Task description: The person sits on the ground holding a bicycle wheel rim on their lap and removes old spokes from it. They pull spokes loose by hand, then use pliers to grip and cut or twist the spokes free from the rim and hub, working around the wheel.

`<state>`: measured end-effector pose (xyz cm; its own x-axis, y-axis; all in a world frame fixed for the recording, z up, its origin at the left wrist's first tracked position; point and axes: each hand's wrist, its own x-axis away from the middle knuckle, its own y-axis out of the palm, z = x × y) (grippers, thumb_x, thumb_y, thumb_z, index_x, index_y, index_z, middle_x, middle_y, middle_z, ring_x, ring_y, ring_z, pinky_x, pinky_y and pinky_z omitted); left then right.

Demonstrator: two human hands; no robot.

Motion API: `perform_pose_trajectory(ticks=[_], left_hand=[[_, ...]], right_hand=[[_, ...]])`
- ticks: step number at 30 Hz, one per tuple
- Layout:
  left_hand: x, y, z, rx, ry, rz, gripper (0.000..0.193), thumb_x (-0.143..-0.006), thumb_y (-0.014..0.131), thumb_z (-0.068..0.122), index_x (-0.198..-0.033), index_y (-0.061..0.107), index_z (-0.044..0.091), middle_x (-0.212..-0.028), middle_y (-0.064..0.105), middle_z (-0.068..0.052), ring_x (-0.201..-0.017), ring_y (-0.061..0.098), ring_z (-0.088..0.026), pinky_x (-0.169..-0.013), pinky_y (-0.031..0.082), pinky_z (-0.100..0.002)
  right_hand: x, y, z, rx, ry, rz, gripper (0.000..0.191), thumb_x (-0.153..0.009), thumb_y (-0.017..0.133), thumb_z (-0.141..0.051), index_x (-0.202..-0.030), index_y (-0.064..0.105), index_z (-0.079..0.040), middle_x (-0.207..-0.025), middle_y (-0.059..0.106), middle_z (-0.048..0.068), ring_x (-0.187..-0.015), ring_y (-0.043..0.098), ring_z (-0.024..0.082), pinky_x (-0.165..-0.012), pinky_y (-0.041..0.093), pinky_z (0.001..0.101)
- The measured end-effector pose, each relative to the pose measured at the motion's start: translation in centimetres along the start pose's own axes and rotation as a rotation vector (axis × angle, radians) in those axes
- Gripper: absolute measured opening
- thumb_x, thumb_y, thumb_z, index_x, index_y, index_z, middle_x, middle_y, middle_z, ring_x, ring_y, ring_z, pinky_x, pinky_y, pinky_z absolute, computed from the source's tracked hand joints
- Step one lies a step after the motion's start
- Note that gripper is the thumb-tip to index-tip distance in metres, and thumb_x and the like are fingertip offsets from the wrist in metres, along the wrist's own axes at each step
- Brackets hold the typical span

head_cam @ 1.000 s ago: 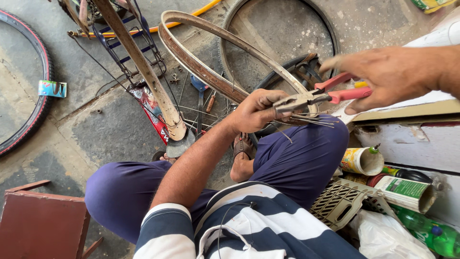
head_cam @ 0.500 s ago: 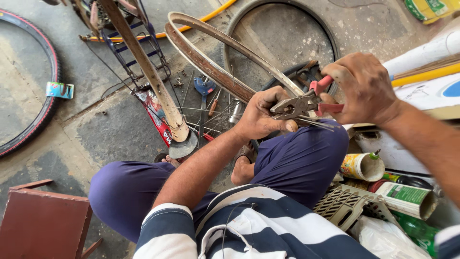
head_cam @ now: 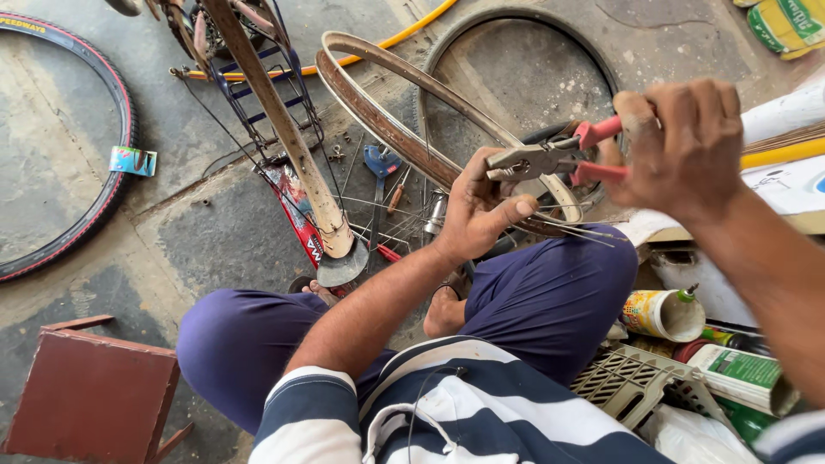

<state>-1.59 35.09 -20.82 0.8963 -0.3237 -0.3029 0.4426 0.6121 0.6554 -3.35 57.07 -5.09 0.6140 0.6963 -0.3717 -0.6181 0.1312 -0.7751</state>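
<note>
Right hand (head_cam: 683, 146) up at two o'clock, fingers clenched round the red handles of the pliers (head_cam: 550, 159), whose grey metal nose points toward nine o'clock. Left hand (head_cam: 481, 206) sits dead centre, just beside that nose, fingers curled in on a bunch of thin wire spokes (head_cam: 571, 228) that fan out toward three o'clock. Whether the pliers' tip actually bites a spoke, I cannot tell. Both hands work right against the rusty wheel rim (head_cam: 387, 120), which sweeps from twelve o'clock down to the centre, with a black tyre (head_cam: 516, 26) lying on the concrete behind it.

Now the packages. At four o'clock, a yellow-labelled can (head_cam: 662, 314) lies on its side, open mouth facing right, a small green nozzle just above it. Just below, at about half past four, a green-and-white labelled bottle (head_cam: 743, 374) rests beside a grey slotted plastic basket (head_cam: 640, 382). Top right corner, one o'clock, a yellow and green sack (head_cam: 786, 26). Over at nine o'clock, a second tyre (head_cam: 103, 120), red-walled, carries a small blue paper tag (head_cam: 133, 161) on its inner edge. A red strip with white lettering (head_cam: 301, 223) lies under the frame tube near ten o'clock. A dark red stool (head_cam: 90, 399) stands at eight o'clock.
</note>
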Motion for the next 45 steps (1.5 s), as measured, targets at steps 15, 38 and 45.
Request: perform_pose_trajectory(ticks=[15,38,45], left_hand=[[1.0,1.0,-1.2,-0.166,0.108,-0.055,0.054,-0.083,0.091,0.033,-0.107,0.05,0.008,-0.089,0.044,0.005,-0.079,0.038,-0.004,-0.07,0.038,-0.022],[0.3,2.3,0.6,-0.296,0.008,-0.075,0.077,-0.083,0.092,0.024,-0.136,0.04,0.008,-0.104,0.057,-0.002,-0.095,0.059,-0.009,-0.085,0.052,-0.026],[-0.6,2.0,0.4,-0.425,0.046,-0.12,0.045,-0.095,0.082,0.015,-0.128,0.054,0.004,-0.083,0.043,0.004,-0.072,0.038,-0.005,-0.068,0.035,-0.023]], right_hand=[[7.0,-4.0,-11.0,-2.494,1.08,-0.639,0.067,-0.077,0.076,-0.041,-0.13,0.054,-0.006,-0.095,0.061,0.009,-0.082,0.062,0.022,-0.073,0.05,0.0378],[7.5,-4.8,-5.1,-1.065,0.794,-0.811,0.084,-0.079,0.082,-0.056,-0.134,0.045,-0.004,-0.108,0.066,0.018,-0.092,0.069,0.027,-0.079,0.057,0.0425],[13.7,-5.3,-10.6,-2.005,1.232,-0.684,0.032,-0.087,0.072,-0.024,-0.097,0.056,0.001,-0.115,0.068,0.019,-0.104,0.071,0.028,-0.091,0.058,0.0418]])
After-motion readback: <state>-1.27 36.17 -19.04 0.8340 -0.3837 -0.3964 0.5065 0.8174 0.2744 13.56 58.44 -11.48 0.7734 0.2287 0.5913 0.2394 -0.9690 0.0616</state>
